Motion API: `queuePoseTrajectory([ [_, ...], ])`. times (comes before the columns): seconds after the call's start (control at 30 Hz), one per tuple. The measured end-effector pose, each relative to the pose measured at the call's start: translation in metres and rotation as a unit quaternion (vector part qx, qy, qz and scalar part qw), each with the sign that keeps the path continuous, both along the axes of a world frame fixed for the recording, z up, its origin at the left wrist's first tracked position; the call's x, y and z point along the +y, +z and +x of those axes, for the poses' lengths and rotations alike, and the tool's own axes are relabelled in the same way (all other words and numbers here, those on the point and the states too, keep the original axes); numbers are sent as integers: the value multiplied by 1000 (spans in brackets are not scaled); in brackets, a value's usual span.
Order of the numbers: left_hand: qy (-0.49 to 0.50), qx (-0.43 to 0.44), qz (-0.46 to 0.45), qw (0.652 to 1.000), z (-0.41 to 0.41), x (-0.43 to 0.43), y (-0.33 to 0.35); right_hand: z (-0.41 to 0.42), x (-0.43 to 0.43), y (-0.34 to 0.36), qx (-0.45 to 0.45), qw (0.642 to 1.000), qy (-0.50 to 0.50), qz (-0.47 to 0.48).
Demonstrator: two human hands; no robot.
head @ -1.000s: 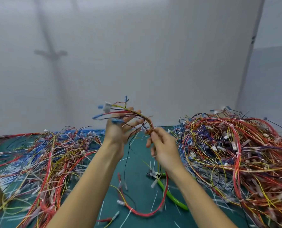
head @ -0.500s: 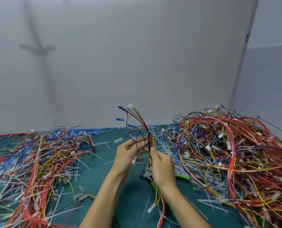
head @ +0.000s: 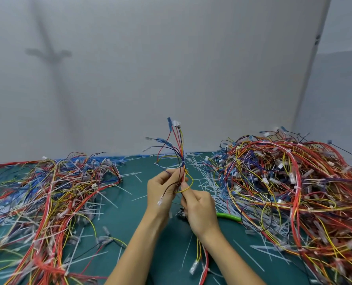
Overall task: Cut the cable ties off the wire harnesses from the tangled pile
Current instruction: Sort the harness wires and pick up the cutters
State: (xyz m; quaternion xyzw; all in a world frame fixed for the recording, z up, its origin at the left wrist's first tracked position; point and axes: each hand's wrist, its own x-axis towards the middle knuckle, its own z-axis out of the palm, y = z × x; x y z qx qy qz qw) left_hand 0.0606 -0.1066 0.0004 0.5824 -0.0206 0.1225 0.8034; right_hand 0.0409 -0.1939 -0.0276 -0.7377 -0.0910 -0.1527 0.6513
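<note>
Wire harness (head: 178, 153), multicoloured strands fanning upward, white connectors topmost.

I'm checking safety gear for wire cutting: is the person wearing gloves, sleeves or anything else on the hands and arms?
No. The left hand and the right hand are bare: no gloves, and no rings show. The left forearm and right forearm are also bare down to the picture's lower edge; no sleeve, watch or wristband is in view.

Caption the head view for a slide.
Left hand and right hand grip a harness upright between left pile and right pile.
</note>
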Motion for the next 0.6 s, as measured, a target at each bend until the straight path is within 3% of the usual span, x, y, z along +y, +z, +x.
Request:
queuePoseTrajectory([
  [0.3,46,-6,-21,999,-1,0,-3,3,-2,-7,40,999,-20,22],
  [0.6,69,2,22,997,0,4,-4,2,-4,-2,-3,999,-45,7],
])
